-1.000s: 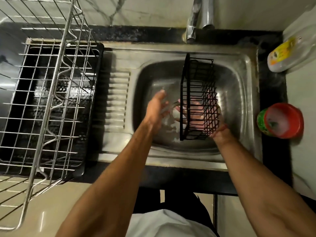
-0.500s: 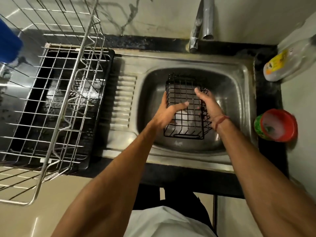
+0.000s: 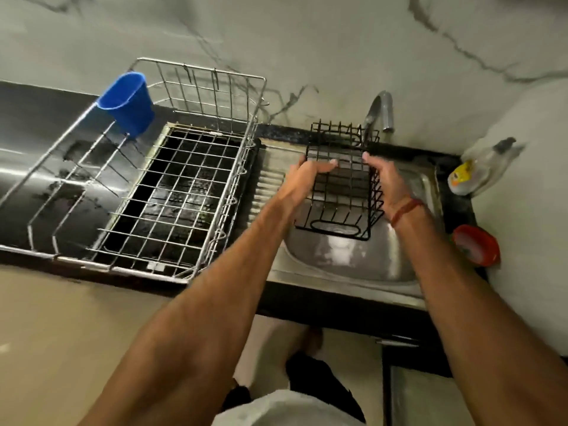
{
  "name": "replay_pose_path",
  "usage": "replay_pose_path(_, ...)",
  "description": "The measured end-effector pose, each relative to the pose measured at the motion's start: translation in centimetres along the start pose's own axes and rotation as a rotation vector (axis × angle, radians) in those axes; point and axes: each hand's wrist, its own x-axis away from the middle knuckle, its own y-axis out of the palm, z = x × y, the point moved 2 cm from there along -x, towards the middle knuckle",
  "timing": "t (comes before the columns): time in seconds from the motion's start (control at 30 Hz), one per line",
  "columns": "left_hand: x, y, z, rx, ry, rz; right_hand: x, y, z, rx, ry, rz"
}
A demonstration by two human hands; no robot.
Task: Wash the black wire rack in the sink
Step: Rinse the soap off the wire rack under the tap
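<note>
The black wire rack (image 3: 344,192), a small box-shaped basket, is held up above the steel sink (image 3: 353,259), in front of the tap (image 3: 382,110). My left hand (image 3: 302,176) grips its left top edge, thumb hooked over the wire. My right hand (image 3: 382,176) holds the right side, fingers curled round the wires. The rack's open top faces me, and its bottom shows an oval wire loop. No water is visibly running from the tap.
A large chrome dish drainer (image 3: 172,192) with a blue cup (image 3: 127,101) stands on a black tray left of the sink. A dish soap bottle (image 3: 475,170) and a red-rimmed tub (image 3: 476,244) sit on the right counter. Marble wall behind.
Both hands have lifted the black rack from inside the basin up toward the tap. My left hand went from free to gripping the rack. The view has tilted up and left.
</note>
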Motion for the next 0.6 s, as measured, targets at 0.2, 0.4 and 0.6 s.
replay_pose_path(0.2,7.5,-2.8,10.0,-0.090,0.108,-0.042,5.0,4.1,-7.7,-0.038,-0.114,0.049)
replay_pose_path(0.4,10.4,-8.5,18.4,-0.019,0.023,-0.093,9.1,11.9,-16.2,-0.072,-0.134,0.096)
replay_pose_path(0.6,12.1,-18.9,21.9,-0.090,0.090,-0.011,3.7,23.3,-16.5,-0.101,-0.154,-0.110)
